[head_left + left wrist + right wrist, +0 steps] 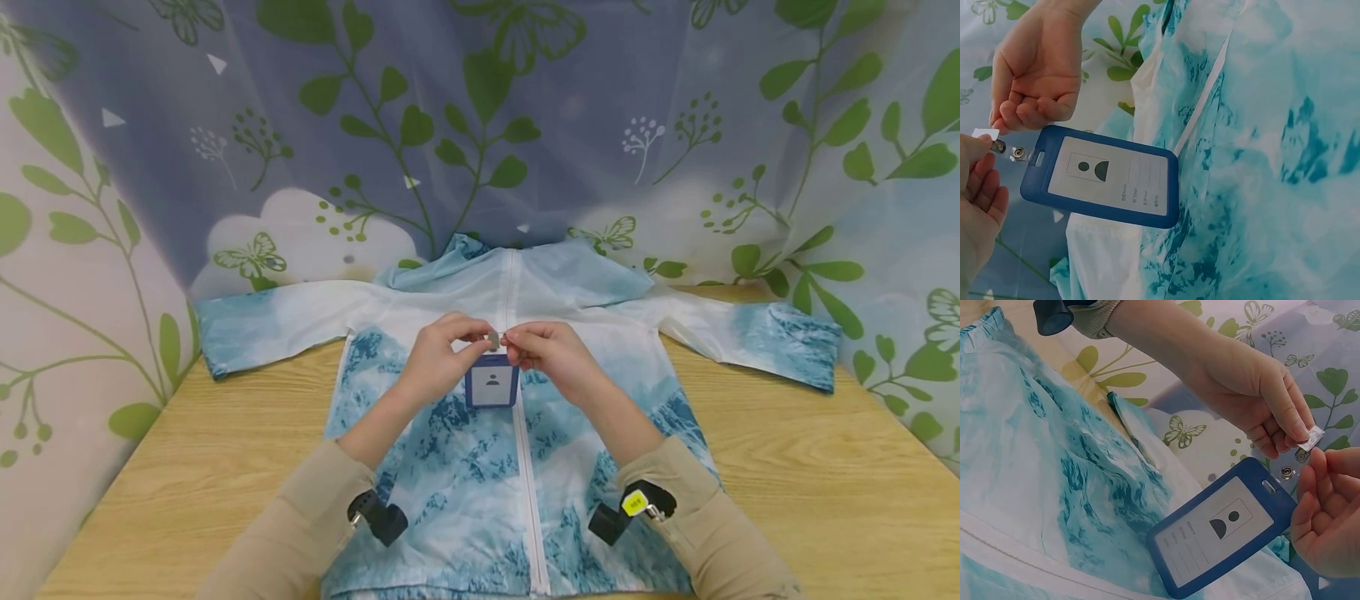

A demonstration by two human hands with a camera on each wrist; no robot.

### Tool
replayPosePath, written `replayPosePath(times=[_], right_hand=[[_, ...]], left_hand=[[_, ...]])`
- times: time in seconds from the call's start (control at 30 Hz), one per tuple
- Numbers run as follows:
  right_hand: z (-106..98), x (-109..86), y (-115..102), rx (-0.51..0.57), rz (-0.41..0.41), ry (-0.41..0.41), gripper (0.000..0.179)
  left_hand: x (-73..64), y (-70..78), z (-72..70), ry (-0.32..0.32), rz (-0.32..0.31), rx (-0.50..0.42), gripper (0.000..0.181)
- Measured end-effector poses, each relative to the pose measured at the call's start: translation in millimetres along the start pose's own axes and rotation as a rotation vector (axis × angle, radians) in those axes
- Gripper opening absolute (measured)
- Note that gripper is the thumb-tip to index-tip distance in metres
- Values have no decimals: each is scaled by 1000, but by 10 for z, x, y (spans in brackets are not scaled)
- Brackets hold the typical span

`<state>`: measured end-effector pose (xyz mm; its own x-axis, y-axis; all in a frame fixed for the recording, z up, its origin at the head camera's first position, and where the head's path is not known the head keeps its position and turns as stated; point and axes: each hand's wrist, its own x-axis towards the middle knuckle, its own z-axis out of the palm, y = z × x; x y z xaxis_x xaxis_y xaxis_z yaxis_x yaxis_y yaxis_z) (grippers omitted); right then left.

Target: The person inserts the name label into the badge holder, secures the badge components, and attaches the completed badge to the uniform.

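A blue-framed badge holder (pixel 492 403) with a white card hangs over the front of a blue-and-white zip jacket (pixel 457 508). My left hand (pixel 442 354) pinches the metal badge clip (pixel 1312 437) at the holder's top between thumb and index finger. From the other side, my right hand (pixel 555 354) has thumb and index finger brought together at the same clip, its other fingers curled. A clear strap with a snap button (pixel 1019 152) joins clip and holder. In the right wrist view the holder (pixel 1155 545) slants, its card facing the camera.
The jacket lies spread on a wooden table (pixel 810 475), its sleeves (pixel 277 317) out to both sides and its collar toward the back. A white zipper (pixel 527 492) runs down its middle. Leaf-and-butterfly printed curtains (pixel 570 108) stand behind and at both sides.
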<state>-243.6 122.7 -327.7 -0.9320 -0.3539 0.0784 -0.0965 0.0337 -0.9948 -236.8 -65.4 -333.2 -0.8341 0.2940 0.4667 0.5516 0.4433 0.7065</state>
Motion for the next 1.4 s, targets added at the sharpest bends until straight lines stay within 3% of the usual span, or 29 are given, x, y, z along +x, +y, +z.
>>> replayPosePath(times=[0.23, 0.47, 0.7, 1.13, 1.4], right_hand=[[-1, 4, -2, 9, 12, -6, 25], [-2, 10, 13, -1, 24, -27, 24], [27, 27, 9, -28, 36, -17, 21], [15, 29, 17, -3, 36, -5, 28], [20, 28, 15, 21, 41, 26, 21]], left_hand=[[5, 29, -23, -14, 17, -4, 13], [29, 54, -66, 26, 104, 27, 16], [20, 27, -76, 33, -9, -1, 18], [27, 31, -87, 13, -61, -62, 20], [13, 34, -72, -5, -87, -39, 24]])
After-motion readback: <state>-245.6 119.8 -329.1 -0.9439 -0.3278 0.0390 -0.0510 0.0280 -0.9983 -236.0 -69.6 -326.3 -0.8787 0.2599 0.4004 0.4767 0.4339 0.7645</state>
